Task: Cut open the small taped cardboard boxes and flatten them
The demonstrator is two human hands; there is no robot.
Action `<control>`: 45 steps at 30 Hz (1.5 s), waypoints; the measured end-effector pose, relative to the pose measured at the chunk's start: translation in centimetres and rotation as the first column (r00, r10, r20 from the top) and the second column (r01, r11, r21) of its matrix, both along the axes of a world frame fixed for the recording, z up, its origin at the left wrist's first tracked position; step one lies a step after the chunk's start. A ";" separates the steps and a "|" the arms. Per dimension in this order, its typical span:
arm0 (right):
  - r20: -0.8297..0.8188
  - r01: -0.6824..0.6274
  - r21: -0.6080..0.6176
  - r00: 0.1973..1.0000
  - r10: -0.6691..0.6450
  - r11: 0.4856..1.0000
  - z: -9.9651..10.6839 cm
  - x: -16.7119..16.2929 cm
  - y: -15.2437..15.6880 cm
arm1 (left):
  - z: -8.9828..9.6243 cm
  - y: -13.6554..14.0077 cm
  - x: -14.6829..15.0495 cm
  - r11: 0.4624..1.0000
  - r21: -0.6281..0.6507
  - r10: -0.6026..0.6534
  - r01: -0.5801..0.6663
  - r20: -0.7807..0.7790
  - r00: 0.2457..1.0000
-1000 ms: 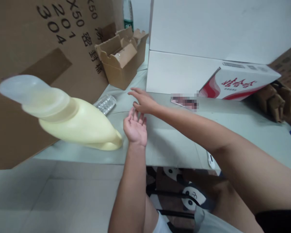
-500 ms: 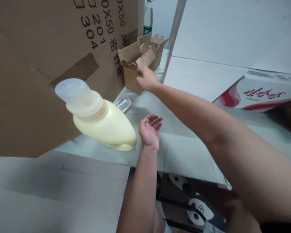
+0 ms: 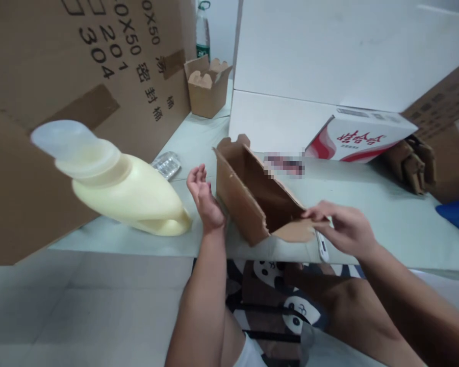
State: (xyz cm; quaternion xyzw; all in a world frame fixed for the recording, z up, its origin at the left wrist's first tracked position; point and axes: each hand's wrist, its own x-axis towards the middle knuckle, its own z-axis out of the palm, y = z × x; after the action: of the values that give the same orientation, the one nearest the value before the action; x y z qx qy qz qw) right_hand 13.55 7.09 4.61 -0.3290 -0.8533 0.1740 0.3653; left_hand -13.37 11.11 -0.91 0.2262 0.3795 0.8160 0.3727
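Closest to the viewer, below the table edge, fabric [image 3: 302,313] printed with round black-and-white panda faces lies across black bars. Above it is the table [image 3: 367,193], covered in a smooth, pale green sheet with faint creases.

Near the front edge lies a slim white plastic piece [image 3: 322,248] with rounded ends. Just above it, the right hand [image 3: 344,228] has its thumb and fingers closed together on the near flap of an open cardboard box [image 3: 245,204]. The box is in the middle of the table, narrow and deep, made of matte brown board with slightly rough edges, a shadowed inside and notched, curved tabs at its far end. The left hand [image 3: 206,204] is just beside the box's left wall, open and holding nothing, with fingers loosely curled; whether it touches the board cannot be told.

To the left is a glossy, pale yellow plastic bottle [image 3: 137,193] with a rounded body and cloudy, translucent cap. Behind it sits a ridged, clear plastic pack [image 3: 167,165]. Beyond the box lies a small pixelated item, then a white carton [image 3: 361,135] with red script. Farther back are a smaller open cardboard box [image 3: 208,97] and a clear water bottle [image 3: 202,33] with a green label.
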 end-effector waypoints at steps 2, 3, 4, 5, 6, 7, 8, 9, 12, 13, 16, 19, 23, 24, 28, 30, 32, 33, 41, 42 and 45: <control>0.093 -0.027 0.000 0.995 0.027 1.000 0.5 1.9 -2.8 | 0.4 0.0 0.6 0.979 0.083 -0.186 0.189 -0.038 0.982; 0.116 -0.028 0.010 0.993 0.027 1.000 0.8 2.5 -3.8 | 0.6 0.1 0.9 0.958 0.106 -0.261 0.265 -0.055 0.964; 0.128 -0.025 0.018 0.992 0.023 1.000 1.1 3.0 -4.5 | 0.7 0.1 1.3 0.941 0.121 -0.308 0.315 -0.074 0.949; 0.128 -0.017 0.023 0.992 0.014 1.000 1.4 3.3 -5.0 | 0.8 0.1 1.6 0.933 0.128 -0.326 0.336 -0.094 0.941; 0.127 -0.008 0.022 0.992 0.005 1.000 1.7 3.5 -5.3 | 0.8 0.2 1.8 0.932 0.130 -0.324 0.337 -0.110 0.939; 0.129 -0.007 0.015 0.992 0.005 1.000 2.0 3.7 -5.3 | 0.9 0.2 2.0 0.936 0.127 -0.314 0.328 -0.123 0.942; 0.131 -0.016 0.003 0.991 0.016 1.000 2.2 3.8 -5.3 | 0.9 0.3 2.2 0.940 0.123 -0.301 0.318 -0.137 0.944; 0.130 -0.031 -0.015 0.991 0.032 0.999 2.4 3.9 -5.2 | 0.9 0.4 2.2 0.942 0.118 -0.296 0.315 -0.152 0.943; 0.063 -0.047 -0.058 0.997 0.051 0.997 2.0 3.8 -4.5 | 0.7 0.8 2.2 0.940 0.092 -0.307 0.330 -0.202 0.930; 0.003 -0.019 -0.065 1.000 0.019 0.998 1.5 3.7 -4.3 | 0.6 1.0 2.2 0.944 0.084 -0.296 0.320 -0.218 0.930; -0.209 0.132 -0.083 0.967 -0.147 0.988 -0.4 3.3 -3.7 | 0.2 1.4 2.1 0.962 0.054 -0.246 0.269 -0.262 0.933; -0.310 0.246 -0.107 0.912 -0.268 0.963 -2.2 3.5 -3.4 | 0.1 1.5 2.3 0.964 0.007 -0.252 0.267 -0.307 0.918; -0.331 0.259 -0.114 0.900 -0.283 0.959 -3.2 4.6 -3.7 | 0.3 1.2 2.8 0.958 -0.034 -0.280 0.284 -0.324 0.904; -0.332 0.256 -0.120 0.900 -0.282 0.959 -3.4 4.9 -3.7 | 0.4 1.1 3.0 0.956 -0.033 -0.285 0.291 -0.321 0.903; -0.423 0.235 -0.210 0.853 -0.304 0.949 -4.2 5.1 -4.0 | 1.5 0.7 4.0 0.950 0.019 -0.295 0.312 -0.274 0.916; -0.490 0.229 -0.278 0.802 -0.343 0.933 -4.7 4.8 -4.0 | 2.1 0.5 4.3 0.937 0.025 -0.331 0.348 -0.254 0.909; -0.513 0.241 -0.318 0.769 -0.380 0.917 -5.1 4.6 -4.0 | 2.4 0.1 4.4 0.915 0.010 -0.386 0.404 -0.276 0.880; -0.509 0.252 -0.321 0.767 -0.391 0.913 -5.3 4.6 -4.0 | 2.4 -0.1 4.4 0.901 -0.003 -0.414 0.433 -0.301 0.859; -0.408 0.546 -0.214 0.704 -0.582 0.810 -6.0 7.2 -4.1 | 0.2 -3.4 6.2 0.912 -0.148 -0.402 0.383 -0.506 0.763; -0.398 0.480 -0.260 0.737 -0.546 0.838 -6.0 7.6 -4.2 | 0.3 -3.9 6.7 0.922 -0.142 -0.380 0.359 -0.502 0.777; -0.406 0.290 -0.302 0.823 -0.398 0.908 -6.1 8.4 -4.4 | 1.0 -4.4 8.3 0.956 -0.134 -0.292 0.261 -0.521 0.802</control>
State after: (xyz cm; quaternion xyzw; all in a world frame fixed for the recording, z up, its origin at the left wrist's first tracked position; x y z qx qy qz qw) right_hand 21.98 2.71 -1.46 -0.4672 -0.6432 0.2735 0.5415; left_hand -5.09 6.68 0.10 0.4871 0.4536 0.6463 0.3732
